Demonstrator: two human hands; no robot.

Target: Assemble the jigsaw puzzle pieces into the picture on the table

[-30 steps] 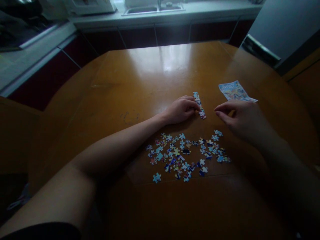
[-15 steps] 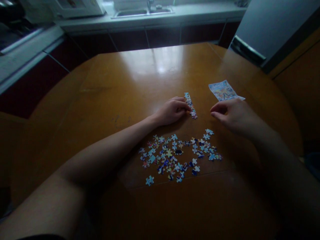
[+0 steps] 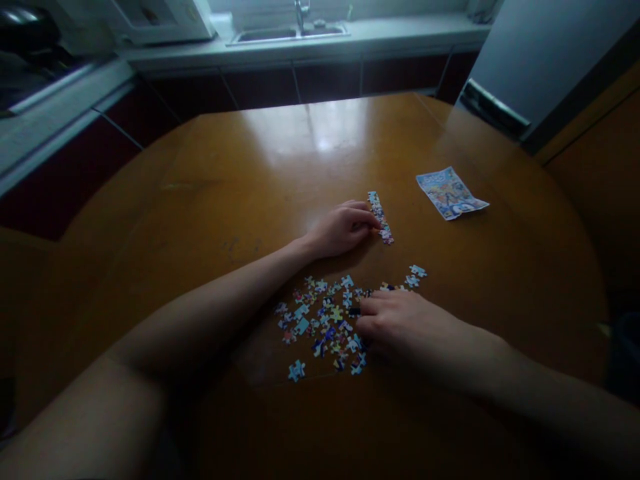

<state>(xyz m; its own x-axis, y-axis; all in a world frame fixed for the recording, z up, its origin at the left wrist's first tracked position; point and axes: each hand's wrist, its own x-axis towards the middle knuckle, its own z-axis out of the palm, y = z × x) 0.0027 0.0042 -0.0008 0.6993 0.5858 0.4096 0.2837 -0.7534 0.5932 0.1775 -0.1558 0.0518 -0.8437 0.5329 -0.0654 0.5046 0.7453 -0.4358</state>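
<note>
A narrow strip of joined puzzle pieces (image 3: 379,212) lies on the table's middle. My left hand (image 3: 345,229) rests beside it with curled fingers, the index fingertip pressed on the strip's near end. Loose jigsaw pieces (image 3: 325,320) are spread in a pile closer to me, many blue, some yellow or dark. Over the right side of that pile lies my right hand (image 3: 395,320), palm down, fingers bent together. Its fingertips touch down beside a dark puzzle piece (image 3: 354,311); whatever is under them is hidden. The hand covers several pieces.
A creased picture sheet (image 3: 447,193) lies on the wooden table (image 3: 240,167) at the right. Past the far edge are a counter with a sink (image 3: 290,35) and a white appliance (image 3: 160,20). A refrigerator (image 3: 530,60) stands at the far right.
My right hand has moved from beside the picture sheet down and left onto the loose pieces. The sheet now shows whole. My left hand has stayed at the strip.
</note>
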